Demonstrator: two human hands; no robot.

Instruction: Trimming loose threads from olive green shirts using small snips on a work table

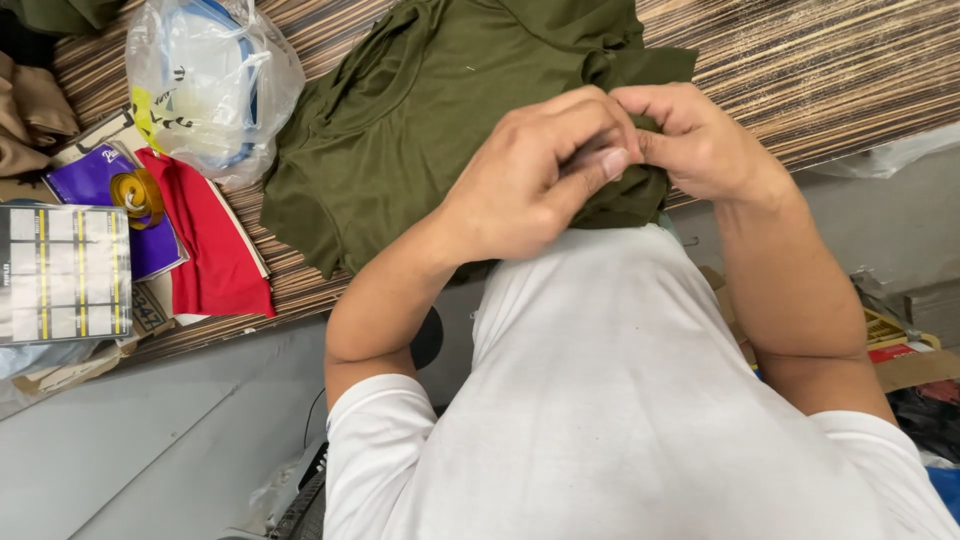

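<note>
Pinching the near edge of the olive-green garment [450, 110], your left hand [525, 185] and right hand [700, 140] meet at your chest, fingertips pressed together on a small fold of cloth between them. Your left hand's thumb [600, 165] lies flat across the fabric, which suggests you hold the edge taut so that a small detail can be worked; what that detail is stays hidden behind the fingers. The rest of the garment lies spread and rumpled on the striped wood-grain tabletop [820, 60], its weight carried by the table so that only the gripped edge is lifted.

To your left, well apart from the hands, lie a clear plastic bag [215, 85] with a blue-rimmed item inside, a red cloth [210, 240], a roll of tape [137, 195] resting on a purple packet [95, 180], and a dark box with yellow stripes [65, 270]. Tan fabric [30, 120] sits at the far left edge. Beyond the table's right end, cardboard and clutter [900, 345] rest low against a grey floor [130, 450].
</note>
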